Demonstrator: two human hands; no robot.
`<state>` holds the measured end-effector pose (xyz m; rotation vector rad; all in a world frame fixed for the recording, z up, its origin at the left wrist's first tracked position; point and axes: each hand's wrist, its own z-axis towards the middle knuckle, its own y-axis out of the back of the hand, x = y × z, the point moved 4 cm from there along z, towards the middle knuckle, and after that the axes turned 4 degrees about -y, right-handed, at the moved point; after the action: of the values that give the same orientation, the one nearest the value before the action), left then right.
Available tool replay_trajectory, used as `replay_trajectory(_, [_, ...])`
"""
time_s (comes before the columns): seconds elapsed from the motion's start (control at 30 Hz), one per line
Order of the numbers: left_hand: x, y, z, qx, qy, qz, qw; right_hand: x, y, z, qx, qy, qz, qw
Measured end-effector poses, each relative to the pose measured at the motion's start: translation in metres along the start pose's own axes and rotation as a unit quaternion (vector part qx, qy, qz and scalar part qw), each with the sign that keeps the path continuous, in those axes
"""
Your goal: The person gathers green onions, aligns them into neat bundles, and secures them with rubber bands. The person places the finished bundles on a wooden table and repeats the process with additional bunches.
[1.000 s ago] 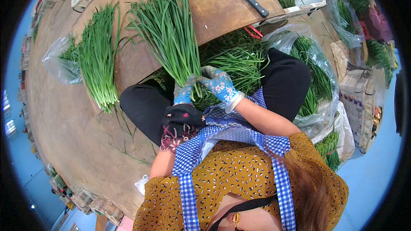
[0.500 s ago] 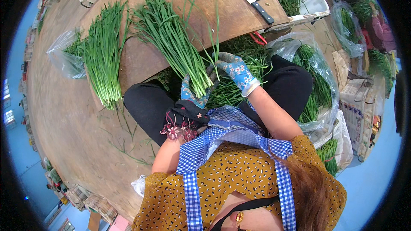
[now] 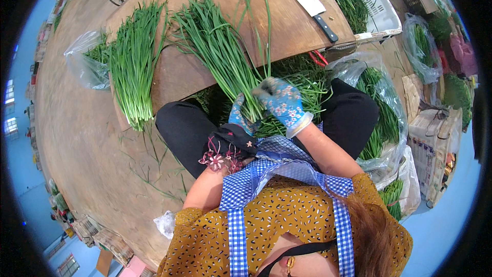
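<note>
A bundle of garlic chives (image 3: 215, 46) slants across the edge of the wooden board (image 3: 179, 74), its pale cut ends toward me. My left hand (image 3: 241, 117), in a blue floral glove, is wrapped round those lower ends. At the right side of the same stems is my gloved right hand (image 3: 281, 98), its fingers bent in and pressed against a few chive stalks that stick up past the bundle. Its fingertips are partly hidden. A second bundle of chives (image 3: 134, 64) lies at the board's left end. Loose chives (image 3: 302, 84) fill the space between my knees.
On the board's far right lies a cleaver (image 3: 310, 7). Behind it stands a white crate (image 3: 387, 18) of greens. Plastic bags of chives (image 3: 382, 107) are beside my right knee, and another clear bag (image 3: 84, 64) sits at far left. A red-handled tool (image 3: 319, 57) shows under the board.
My right hand has moved inward against the stems, its fingers more curled, bringing the thin loose stalks closer to the bundle. The whole view has shifted slightly.
</note>
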<state>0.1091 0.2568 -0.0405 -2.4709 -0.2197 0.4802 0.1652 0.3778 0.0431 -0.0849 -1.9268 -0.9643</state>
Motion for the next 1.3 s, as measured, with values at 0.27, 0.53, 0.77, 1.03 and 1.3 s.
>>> replay_trajectory(0.27, [0.001,-0.001,-0.003,0.004,0.012,-0.034,0.999,-0.041,-0.008,0.015,0.025,-0.127,0.136,0.982])
replay_trajectory(0.53, [-0.002,-0.010,-0.007,0.030,0.027,-0.030,0.999,-0.045,0.003,0.012,-0.013,-0.061,0.167,0.984])
replay_trajectory(0.77, [0.001,-0.009,-0.003,0.046,0.035,-0.057,0.997,0.005,0.021,0.012,-0.169,0.160,-0.065,0.970])
replay_trajectory(1.03, [0.000,-0.002,-0.002,0.020,0.032,-0.042,0.998,-0.006,-0.003,0.043,-0.035,0.028,-0.035,0.998])
replay_trajectory(1.3, [0.001,-0.006,-0.002,0.029,0.030,-0.074,0.996,0.004,0.000,0.046,-0.091,0.093,-0.058,0.990])
